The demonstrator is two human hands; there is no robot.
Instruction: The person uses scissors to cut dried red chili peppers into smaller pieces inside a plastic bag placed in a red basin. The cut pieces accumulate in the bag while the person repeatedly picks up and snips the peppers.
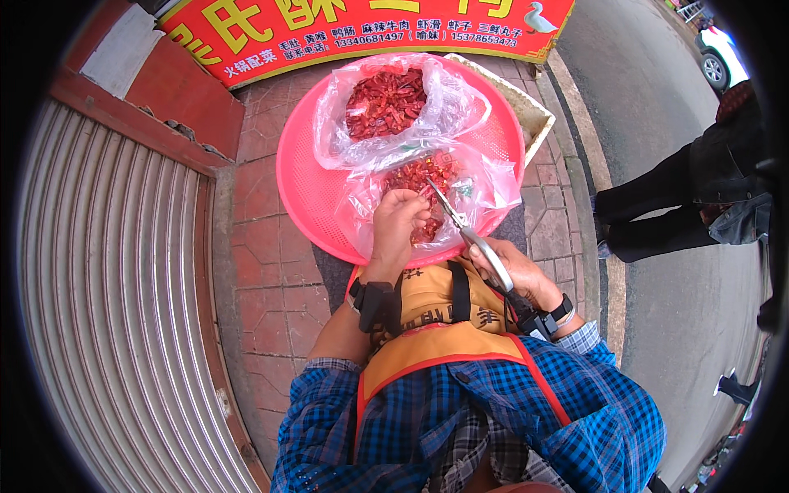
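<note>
Over the near plastic bag, my left hand pinches what looks like a dried red chilli between thumb and fingers. My right hand holds a pair of metal scissors, whose blade tips point up and left, above cut red chilli pieces in that bag. A second clear bag, farther off, is full of dried red chillies. Both bags rest in a round pink plastic colander basket in front of my lap. Whether the scissor blades are parted is hard to tell.
Behind the basket stands a white foam box, with a red sign board bearing writing beyond it. A metal roller shutter is on the left. At the right, a person stands by the road; a white car is farther off.
</note>
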